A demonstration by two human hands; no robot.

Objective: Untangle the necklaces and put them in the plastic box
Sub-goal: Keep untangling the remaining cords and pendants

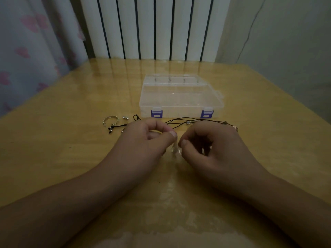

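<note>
A clear plastic box [180, 97] with two blue latches lies closed at the middle of the wooden table [71, 140]. Just in front of it run dark cord necklaces [180, 120] with a small silver bead [188, 123] and beads at the right end. My left hand [143, 140] and my right hand [209, 142] lie side by side over the cords, fingers curled. Between their thumbs and fingertips they pinch a thin pale chain [175, 149] that hangs down to the table. Part of the cords is hidden under both hands.
Left of my left hand lie a silver bangle [110, 120], a small silver ring [126, 117] and a dark cord end with a small pendant [110, 130]. A radiator stands behind the table's far edge, a curtain at the left.
</note>
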